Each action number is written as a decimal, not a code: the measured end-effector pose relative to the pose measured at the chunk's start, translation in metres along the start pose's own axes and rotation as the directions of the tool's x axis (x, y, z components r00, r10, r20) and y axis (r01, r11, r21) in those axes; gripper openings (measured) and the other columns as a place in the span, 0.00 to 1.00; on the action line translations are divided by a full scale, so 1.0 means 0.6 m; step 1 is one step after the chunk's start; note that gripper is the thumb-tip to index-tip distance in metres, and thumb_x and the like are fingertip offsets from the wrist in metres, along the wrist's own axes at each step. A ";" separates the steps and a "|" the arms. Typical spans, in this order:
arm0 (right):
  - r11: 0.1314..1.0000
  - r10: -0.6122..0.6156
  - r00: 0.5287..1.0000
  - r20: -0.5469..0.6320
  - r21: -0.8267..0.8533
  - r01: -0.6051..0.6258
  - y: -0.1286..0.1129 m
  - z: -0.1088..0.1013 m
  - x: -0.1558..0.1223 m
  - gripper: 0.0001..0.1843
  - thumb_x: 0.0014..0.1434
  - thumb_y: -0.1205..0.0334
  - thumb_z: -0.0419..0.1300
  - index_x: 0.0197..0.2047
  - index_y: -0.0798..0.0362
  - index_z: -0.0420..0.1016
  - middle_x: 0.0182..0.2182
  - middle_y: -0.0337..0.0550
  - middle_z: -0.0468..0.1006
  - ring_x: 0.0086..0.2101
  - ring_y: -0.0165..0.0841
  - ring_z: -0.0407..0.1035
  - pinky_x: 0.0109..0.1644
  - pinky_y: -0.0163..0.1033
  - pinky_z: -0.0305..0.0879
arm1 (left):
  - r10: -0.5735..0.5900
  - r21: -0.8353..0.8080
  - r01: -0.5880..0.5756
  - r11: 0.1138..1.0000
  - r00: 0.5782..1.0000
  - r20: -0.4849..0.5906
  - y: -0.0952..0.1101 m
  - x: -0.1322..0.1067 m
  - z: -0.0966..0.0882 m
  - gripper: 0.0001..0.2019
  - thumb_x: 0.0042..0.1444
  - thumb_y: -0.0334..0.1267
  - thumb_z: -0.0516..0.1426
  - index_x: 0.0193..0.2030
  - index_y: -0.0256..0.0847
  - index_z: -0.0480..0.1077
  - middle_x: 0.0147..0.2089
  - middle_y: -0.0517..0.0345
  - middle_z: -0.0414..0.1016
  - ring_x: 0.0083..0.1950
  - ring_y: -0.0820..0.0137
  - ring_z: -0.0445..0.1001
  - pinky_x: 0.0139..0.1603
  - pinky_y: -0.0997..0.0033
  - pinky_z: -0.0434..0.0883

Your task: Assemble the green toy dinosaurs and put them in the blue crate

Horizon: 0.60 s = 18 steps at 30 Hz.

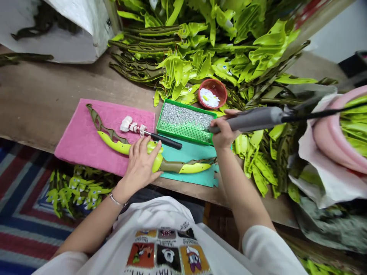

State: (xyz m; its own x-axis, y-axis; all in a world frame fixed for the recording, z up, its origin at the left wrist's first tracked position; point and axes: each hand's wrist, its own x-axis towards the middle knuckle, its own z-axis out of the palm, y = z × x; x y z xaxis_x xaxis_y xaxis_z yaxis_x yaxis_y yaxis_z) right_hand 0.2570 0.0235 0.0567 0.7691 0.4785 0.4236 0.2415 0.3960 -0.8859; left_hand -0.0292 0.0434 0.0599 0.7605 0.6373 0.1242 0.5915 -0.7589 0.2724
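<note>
My left hand point(142, 160) lies with fingers spread on a yellow-green and olive toy bow point(114, 144), which rests across a pink cloth point(77, 133) and a teal mat point(197, 179). In my right hand point(224, 131) is a grey electric screwdriver point(252, 119), gripped near its front end. Its tip points into a green perforated tray point(186, 135) of small silvery screws point(183, 113). Just beyond my left fingers lies a black-handled hammer point(166, 140), its head wrapped in white material.
A red bowl point(213, 93) with white bits stands behind the tray. Heaps of yellow-green and olive plastic parts point(183, 68) cover the table's back. At right sits a pink tub point(329, 133) of parts; a white sack point(86, 30) stands at the back left.
</note>
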 end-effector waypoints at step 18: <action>0.997 0.030 0.999 0.034 -0.078 -0.027 0.049 0.008 0.012 0.12 0.45 0.60 0.64 0.26 0.49 0.63 0.14 0.29 0.68 0.15 0.26 0.64 0.24 0.34 0.64 | -0.111 0.047 0.113 0.992 0.993 -0.045 0.110 -0.016 0.060 0.30 0.61 0.53 0.59 0.63 0.33 0.68 0.73 0.24 0.48 0.74 0.44 0.53 0.70 0.28 0.44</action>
State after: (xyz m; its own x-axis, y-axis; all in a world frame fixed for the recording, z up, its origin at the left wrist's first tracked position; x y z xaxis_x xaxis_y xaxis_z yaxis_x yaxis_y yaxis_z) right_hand 0.2671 0.0424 0.0346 0.7554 0.5167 0.4030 0.2658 0.3206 -0.9092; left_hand 0.0123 -0.0175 0.0423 0.6774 0.7230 0.1358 0.6856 -0.6874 0.2399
